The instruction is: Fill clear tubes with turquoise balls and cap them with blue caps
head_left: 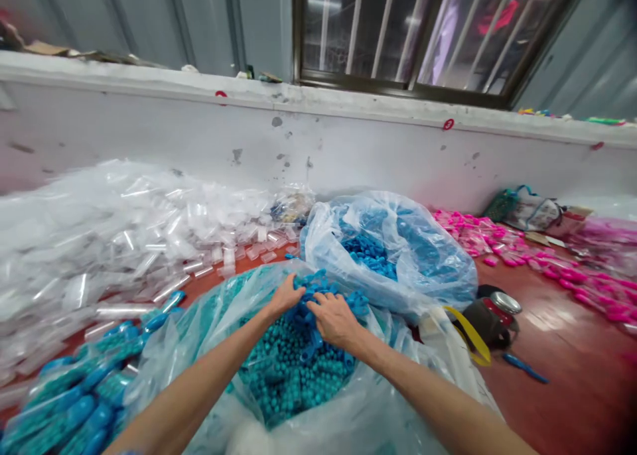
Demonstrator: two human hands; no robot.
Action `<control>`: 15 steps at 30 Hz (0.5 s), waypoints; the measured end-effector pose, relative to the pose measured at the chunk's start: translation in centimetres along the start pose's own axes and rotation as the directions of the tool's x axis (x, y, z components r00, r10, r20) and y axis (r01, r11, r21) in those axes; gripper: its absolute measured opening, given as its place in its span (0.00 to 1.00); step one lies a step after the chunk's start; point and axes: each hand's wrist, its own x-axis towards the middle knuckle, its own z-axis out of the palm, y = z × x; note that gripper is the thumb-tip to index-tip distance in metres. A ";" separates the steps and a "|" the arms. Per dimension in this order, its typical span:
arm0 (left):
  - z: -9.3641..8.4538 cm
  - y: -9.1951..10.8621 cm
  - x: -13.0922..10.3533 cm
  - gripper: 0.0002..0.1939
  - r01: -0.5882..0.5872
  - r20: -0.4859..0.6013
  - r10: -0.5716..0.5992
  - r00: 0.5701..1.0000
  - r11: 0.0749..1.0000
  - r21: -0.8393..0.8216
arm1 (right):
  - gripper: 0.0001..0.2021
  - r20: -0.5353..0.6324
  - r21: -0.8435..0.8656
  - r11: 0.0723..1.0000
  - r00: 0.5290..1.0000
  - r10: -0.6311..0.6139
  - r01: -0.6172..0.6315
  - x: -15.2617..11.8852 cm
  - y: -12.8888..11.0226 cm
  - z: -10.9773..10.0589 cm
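Observation:
A large clear plastic bag (199, 349) stands open in front of me, filled with small teal beads (293, 375). On the beads, toward the bag's far side, lies a heap of blue plastic pieces (313, 342). My left hand (287, 296) is at the left edge of this heap, its thumb and fingers curled round some blue pieces. My right hand (332, 316) rests over the heap, palm down, with its fingers bent and spread on the pieces. The two hands are close together but apart.
Behind is another bag (428, 256) of blue pieces. Clear tubes (129, 236) are piled at left, beside filled blue-ended tubes (79, 402). Pink pieces (497, 239), a dark bag with a silver-lidded jar (505, 302) and a blue piece (525, 367) lie right.

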 end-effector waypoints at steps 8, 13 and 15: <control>-4.1 0.3 -2.4 0.20 -0.057 0.092 0.055 0.994 0.998 0.018 | 0.15 -0.029 -0.099 0.995 1.000 -0.005 0.003 2.5 2.0 1.2; -9.6 -2.2 -7.4 0.22 -0.022 0.085 0.015 0.996 0.996 0.086 | 0.16 -0.095 -0.044 0.987 0.985 0.147 -0.152 2.1 1.1 -0.1; -10.7 -3.2 -8.3 0.23 -0.022 0.073 0.015 0.997 0.994 0.103 | 0.14 -0.047 0.087 0.991 0.993 0.110 -0.106 2.1 -0.8 -0.5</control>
